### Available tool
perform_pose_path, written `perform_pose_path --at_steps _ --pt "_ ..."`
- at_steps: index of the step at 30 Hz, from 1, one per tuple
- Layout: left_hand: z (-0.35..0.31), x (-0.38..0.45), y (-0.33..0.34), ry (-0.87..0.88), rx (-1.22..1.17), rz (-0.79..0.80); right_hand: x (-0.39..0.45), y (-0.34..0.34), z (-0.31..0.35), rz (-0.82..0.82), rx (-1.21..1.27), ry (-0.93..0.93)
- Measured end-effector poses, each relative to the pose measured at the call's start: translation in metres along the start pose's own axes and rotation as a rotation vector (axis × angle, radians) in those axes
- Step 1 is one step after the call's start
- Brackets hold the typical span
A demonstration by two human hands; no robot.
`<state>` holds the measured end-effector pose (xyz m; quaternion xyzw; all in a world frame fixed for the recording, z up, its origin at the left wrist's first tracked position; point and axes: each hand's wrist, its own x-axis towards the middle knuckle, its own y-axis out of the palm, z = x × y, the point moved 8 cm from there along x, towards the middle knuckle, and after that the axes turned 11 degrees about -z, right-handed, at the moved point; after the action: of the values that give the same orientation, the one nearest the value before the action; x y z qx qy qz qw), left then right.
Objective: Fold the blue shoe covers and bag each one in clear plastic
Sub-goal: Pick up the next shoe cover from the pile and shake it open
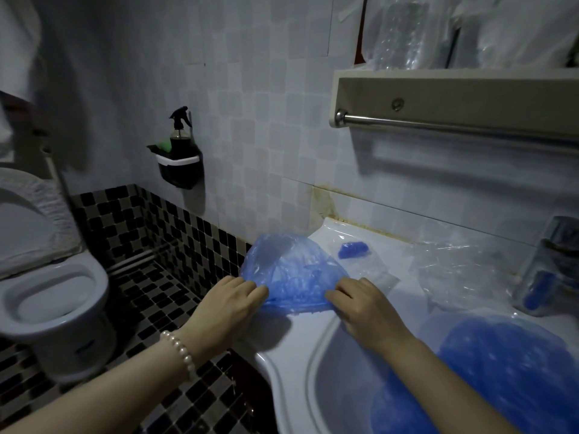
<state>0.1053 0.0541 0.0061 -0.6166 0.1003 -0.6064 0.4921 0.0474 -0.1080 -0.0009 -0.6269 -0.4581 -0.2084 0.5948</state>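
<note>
A blue shoe cover lies puffed up on the left corner of the white sink counter. My left hand pinches its near left edge, and my right hand pinches its near right edge. Behind it, a small folded blue cover sits inside a clear plastic bag on the counter. Loose clear plastic bags lie crumpled to the right. A heap of blue shoe covers fills the right side of the basin.
A clear cup with something blue inside stands at the counter's right. A shelf with a towel rail hangs above, plastic bags on top. A toilet is at left, and a spray bottle holder hangs on the wall.
</note>
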Motion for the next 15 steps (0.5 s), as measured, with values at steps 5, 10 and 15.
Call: perform_pose_path --at_steps 5,10,15 --pt "0.002 -0.002 0.006 0.03 -0.013 0.126 -0.004 0.003 -0.004 0.05 0.043 0.03" --pt "0.008 -0.002 0.009 -0.025 -0.039 0.234 -0.005 0.016 -0.012 0.212 -0.035 0.061" --pt "0.007 0.0 0.01 -0.114 -0.108 0.323 -0.009 0.02 -0.02 0.279 -0.016 0.152"
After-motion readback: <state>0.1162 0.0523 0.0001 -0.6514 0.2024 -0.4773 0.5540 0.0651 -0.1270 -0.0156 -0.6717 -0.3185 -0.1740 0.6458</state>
